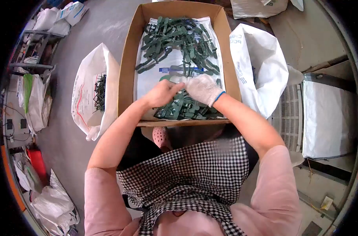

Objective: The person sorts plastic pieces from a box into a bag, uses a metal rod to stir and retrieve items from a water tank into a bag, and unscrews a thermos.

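A cardboard box [126, 74] lined with white sheeting holds many dark green plastic pieces [179, 37], heaped at its far side and again at its near side. My bare left hand [163, 92] is over the middle of the box, fingers closed and pointing right. Against it is my right hand [203, 89] in a white knitted glove with a blue cuff, also closed. The fingertips meet around a small green part that is mostly hidden; which hand grips it is hard to make out.
Left of the box stands a white sack [86, 86] with thin dark pieces inside. Another open white sack [261, 67] stands at the right, beside a slatted plastic crate [291, 114]. Shelving [37, 65] and more bags [55, 204] line the left side.
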Motion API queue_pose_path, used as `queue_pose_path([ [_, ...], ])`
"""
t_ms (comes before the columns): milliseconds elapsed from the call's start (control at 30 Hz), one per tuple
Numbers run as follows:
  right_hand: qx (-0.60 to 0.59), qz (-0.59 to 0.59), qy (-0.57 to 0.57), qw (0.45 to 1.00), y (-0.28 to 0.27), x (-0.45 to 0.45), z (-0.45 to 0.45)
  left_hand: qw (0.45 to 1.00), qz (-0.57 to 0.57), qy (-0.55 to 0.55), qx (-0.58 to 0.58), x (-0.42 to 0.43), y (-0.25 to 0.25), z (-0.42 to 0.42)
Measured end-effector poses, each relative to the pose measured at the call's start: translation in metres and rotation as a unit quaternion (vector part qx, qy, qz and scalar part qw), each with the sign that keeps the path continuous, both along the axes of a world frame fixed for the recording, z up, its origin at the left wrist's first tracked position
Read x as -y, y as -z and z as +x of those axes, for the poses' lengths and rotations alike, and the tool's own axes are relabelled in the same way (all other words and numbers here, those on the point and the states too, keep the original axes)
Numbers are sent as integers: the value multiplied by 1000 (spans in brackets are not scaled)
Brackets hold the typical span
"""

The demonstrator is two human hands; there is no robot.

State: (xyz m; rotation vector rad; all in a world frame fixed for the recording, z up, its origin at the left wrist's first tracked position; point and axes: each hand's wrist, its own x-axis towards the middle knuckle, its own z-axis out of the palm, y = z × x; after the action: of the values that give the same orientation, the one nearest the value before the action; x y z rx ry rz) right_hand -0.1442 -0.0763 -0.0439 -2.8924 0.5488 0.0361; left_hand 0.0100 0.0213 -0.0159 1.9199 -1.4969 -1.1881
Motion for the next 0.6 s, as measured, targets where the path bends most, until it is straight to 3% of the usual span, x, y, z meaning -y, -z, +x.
queue_pose_path([
  [67, -9, 20, 15, 1000, 15, -4, 6, 997, -10, 44, 62, -1, -2, 5],
  [100, -96, 58, 64, 992, 25, -2, 13, 990, 23, 62, 127, -4, -15, 10],
  [133, -101, 59, 59, 991, 43, 8, 15, 976, 59, 80, 191, -8, -23, 17],
  [167, -178, 93, 40, 979, 62, 21, 18, 962, 11, 80, 262, -14, -26, 37],
  [200, -223, 145, 83, 960, 65, 31, 27, 959, -3, 0, 283, -21, -15, 66],
  [233, -267, 190, 128, 936, 66, 41, 37, 949, 8, -55, 309, -32, -36, 81],
  [267, -207, 240, 254, 914, 49, 45, 43, 931, 38, -139, 336, -41, -52, 93],
  [333, -95, 244, 423, 868, 82, 58, 65, 909, 29, -190, 371, -69, -23, 154],
  [400, -62, 285, 489, 822, 122, 69, 86, 899, 83, -186, 387, -102, 27, 215],
  [500, -30, 219, 527, 821, 132, 61, 94, 895, 38, -207, 393, -136, 78, 240],
  [533, 37, 315, 548, 774, 106, 56, 91, 823, -54, -192, 533, -134, 76, 230],
  [567, -106, 210, 373, 898, 131, 74, 94, 723, -150, -171, 652, -129, 75, 219],
  [600, -33, 346, 374, 860, 132, 77, 85, 726, -151, -174, 648, -114, 60, 204],
])
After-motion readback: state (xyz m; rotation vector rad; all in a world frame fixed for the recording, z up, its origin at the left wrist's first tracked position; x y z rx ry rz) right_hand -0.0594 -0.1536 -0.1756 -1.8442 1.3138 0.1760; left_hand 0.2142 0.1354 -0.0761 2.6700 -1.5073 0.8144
